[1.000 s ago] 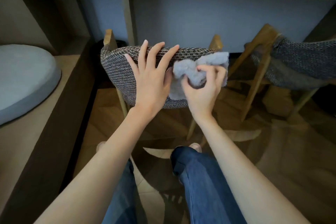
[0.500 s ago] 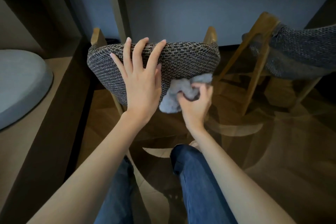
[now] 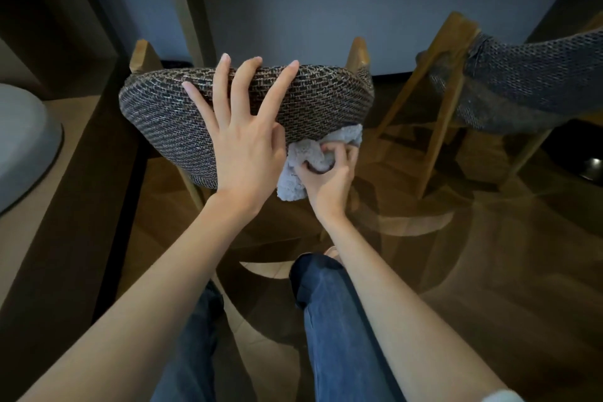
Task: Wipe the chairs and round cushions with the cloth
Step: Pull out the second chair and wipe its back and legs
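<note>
Head view, looking down over your own arms.

- Your left hand (image 3: 243, 153) lies flat on the woven back of the near chair (image 3: 163, 117). Its fingers are straight and spread, gripping nothing, with the fingertips reaching the top edge of the backrest.
- Your right hand (image 3: 329, 179) sits just right of the left hand, at the backrest's lower right corner. Its fingers are clenched round the bunched pale blue-grey cloth (image 3: 292, 184).
- The cloth is pressed against the lower edge of the backrest. One fold sticks out above your knuckles toward the chair's right end, and another hangs down between your two wrists, touching the left hand's thumb side.
- Two wooden posts of the near chair rise behind the backrest, one at each end.
- A second chair (image 3: 522, 88) with the same woven fabric and slanted wooden legs stands well apart to the right, and no hand is on it.
- A round grey cushion (image 3: 23, 140) rests on the raised wooden platform (image 3: 49, 222) at far left, cut off by the frame edge and well away from both hands.
- Your legs in blue jeans (image 3: 336, 320) show below, over a brown wooden floor (image 3: 489, 254).
</note>
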Demonstrator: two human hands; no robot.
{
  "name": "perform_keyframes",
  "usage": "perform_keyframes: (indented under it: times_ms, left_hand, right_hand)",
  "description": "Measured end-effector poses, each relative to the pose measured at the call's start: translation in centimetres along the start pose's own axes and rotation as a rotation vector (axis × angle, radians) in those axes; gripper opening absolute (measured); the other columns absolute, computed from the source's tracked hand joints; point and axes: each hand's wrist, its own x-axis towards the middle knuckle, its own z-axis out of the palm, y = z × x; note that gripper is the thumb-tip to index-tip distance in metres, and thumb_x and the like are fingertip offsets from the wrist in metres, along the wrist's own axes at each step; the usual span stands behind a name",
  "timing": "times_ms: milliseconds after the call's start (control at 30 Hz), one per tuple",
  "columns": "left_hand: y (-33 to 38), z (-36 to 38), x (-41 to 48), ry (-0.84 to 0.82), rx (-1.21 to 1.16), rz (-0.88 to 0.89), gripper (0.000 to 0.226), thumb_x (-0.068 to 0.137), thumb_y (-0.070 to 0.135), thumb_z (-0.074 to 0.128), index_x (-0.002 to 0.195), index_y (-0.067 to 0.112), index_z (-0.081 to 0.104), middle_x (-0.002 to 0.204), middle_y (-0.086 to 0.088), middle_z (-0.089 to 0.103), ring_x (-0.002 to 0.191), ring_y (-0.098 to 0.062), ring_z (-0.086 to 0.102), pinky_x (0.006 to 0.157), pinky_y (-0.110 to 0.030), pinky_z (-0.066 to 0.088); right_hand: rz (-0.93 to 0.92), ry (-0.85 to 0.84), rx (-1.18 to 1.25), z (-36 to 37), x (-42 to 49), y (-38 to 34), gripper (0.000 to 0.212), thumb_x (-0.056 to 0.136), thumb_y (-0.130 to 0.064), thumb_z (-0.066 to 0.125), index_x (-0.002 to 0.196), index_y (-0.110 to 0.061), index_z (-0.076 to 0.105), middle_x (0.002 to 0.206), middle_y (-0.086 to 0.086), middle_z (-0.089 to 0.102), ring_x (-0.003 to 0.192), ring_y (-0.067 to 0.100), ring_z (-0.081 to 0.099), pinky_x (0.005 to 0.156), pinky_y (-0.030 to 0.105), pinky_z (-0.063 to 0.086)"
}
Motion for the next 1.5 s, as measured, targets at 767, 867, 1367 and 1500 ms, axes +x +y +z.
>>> perform_keyframes:
  times_ms: [767,867,1367,1500]
  left_hand:
    - [1.6,1.6,0.2,0.013,0.126,0.114,0.07,0.079,0.013,0.049,0.145,0.035,0.037,0.143,-0.009,0.036,0.137,-0.03,0.018,0.111,-0.062,-0.005]
    - [1.6,1.5,0.2,0.004,0.127,0.11,0.07,0.079,0.014,0.05,0.145,0.035,0.038,0.143,-0.011,0.041,0.137,-0.03,0.018,0.11,-0.061,-0.005]
    - [1.5,1.9,0.2,0.033,0.122,0.104,0.066,0.082,0.015,0.047,0.144,0.036,0.039,0.142,-0.01,0.043,0.137,-0.028,0.02,0.111,-0.06,-0.004]
    - [1.4,1.8,0.1,0.018,0.119,0.103,0.065,0.083,0.015,0.047,0.144,0.036,0.038,0.142,-0.007,0.035,0.138,-0.028,0.019,0.112,-0.059,-0.006]
  right_hand:
    - [0.254,0.02,0.051,-1.6,1.4,2.4,0.037,0.069,-0.005,0.081,0.101,-0.006,0.062,0.108,0.006,0.051,0.091,0.01,0.051,0.087,0.028,0.05]
    - [0.091,0.178,0.114,-2.5,2.2,-0.1,0.025,0.071,-0.004,0.074,0.095,-0.006,0.064,0.102,0.003,0.052,0.089,0.004,0.054,0.083,0.02,0.047]
    - [0.003,0.021,0.007,-2.1,1.9,2.8,0.042,0.068,0.001,0.076,0.102,0.001,0.052,0.109,0.004,0.043,0.096,0.004,0.047,0.083,0.007,0.043]
    - [0.168,-0.008,-0.045,-3.0,1.9,3.8,0.035,0.069,-0.003,0.077,0.097,-0.003,0.055,0.102,0.006,0.053,0.089,0.013,0.053,0.086,0.039,0.05]
